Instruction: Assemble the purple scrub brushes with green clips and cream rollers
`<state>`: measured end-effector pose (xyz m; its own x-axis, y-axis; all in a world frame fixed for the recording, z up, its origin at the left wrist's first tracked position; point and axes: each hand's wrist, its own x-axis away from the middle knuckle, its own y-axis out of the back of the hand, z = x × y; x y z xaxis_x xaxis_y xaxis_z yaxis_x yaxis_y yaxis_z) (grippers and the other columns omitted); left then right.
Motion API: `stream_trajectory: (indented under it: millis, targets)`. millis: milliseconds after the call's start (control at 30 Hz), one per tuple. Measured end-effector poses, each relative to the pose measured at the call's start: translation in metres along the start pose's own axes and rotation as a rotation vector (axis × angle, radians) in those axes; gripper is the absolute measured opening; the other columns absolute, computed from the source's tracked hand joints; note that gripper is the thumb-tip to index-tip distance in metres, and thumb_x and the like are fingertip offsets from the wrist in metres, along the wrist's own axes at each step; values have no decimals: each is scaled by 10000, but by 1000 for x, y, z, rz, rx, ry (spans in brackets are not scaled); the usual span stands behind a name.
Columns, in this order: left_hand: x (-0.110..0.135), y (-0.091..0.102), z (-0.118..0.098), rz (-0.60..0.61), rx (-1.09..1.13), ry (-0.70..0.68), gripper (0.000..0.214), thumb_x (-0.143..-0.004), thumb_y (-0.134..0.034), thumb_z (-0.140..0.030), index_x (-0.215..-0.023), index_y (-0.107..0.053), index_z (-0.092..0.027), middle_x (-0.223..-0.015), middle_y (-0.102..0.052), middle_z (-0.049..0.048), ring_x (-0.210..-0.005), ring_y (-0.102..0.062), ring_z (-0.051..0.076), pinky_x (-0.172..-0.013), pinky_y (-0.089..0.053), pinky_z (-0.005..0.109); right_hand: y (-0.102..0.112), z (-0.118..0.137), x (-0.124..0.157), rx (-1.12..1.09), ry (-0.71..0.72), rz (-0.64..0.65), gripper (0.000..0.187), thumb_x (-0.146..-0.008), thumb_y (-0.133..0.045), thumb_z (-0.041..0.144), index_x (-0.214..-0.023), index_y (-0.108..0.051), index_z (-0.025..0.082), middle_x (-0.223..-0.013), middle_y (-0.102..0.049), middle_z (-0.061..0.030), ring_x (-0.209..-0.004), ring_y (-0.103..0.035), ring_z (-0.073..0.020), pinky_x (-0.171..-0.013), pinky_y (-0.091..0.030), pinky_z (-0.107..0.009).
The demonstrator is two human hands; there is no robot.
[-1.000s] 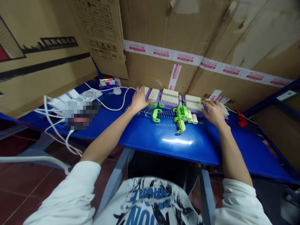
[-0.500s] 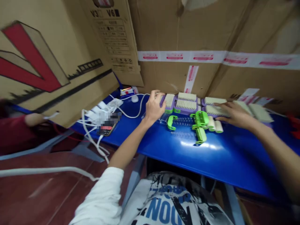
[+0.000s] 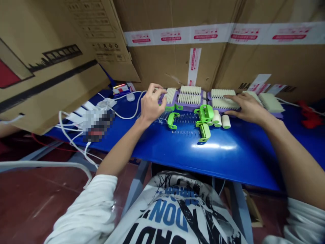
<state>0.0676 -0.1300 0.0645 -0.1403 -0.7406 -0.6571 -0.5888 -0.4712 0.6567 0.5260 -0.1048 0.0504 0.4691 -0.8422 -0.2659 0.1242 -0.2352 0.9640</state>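
A row of purple-backed brushes with cream bristles (image 3: 189, 98) lies along the back of the blue table (image 3: 228, 159). My left hand (image 3: 151, 105) is raised at the row's left end, fingers curled onto the leftmost purple brush (image 3: 170, 96). My right hand (image 3: 247, 108) lies flat, fingers stretched over the brushes on the right (image 3: 222, 98). Between my hands sit green plastic handles (image 3: 204, 115), small white rollers (image 3: 221, 120), thin metal springs (image 3: 186, 118) and a clear plastic piece (image 3: 159, 118).
Large cardboard boxes (image 3: 177, 51) stand right behind the brushes and to the left. White cables (image 3: 73, 135), a blurred device (image 3: 98, 123) and a white mouse (image 3: 130, 97) crowd the table's left end. A red object (image 3: 308, 117) lies at the far right.
My view swung left, then back. My left hand went from flat on the left brushes to lifted with fingers curled; my right hand stayed flat on the right brushes.
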Motion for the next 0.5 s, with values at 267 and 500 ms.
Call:
stream_trajectory:
  millis: [267, 500]
  targets:
    - [-1, 7, 0, -91, 91, -66, 261, -1066, -622, -448, -1135, -764, -241, -1448, -737, 158, -1183, -772, 328, -1019, -636, 481, 31, 18, 17, 62, -8, -354, 728, -1003, -810, 600, -1579, -680, 174, -1364, -775, -230, -1266, -712, -372, -1153, -576, -518]
    - [2, -1, -12, 26, 437, -143, 623, -982, -766, -707, -1433, -744, -278, -1554, -657, 156, -1389, -700, 390, -1049, -667, 487, 50, 39, 12, 110, 100, -822, 794, -901, -850, 773, -1428, -772, 184, -1224, -785, -203, -1157, -753, -370, -1016, -624, -558]
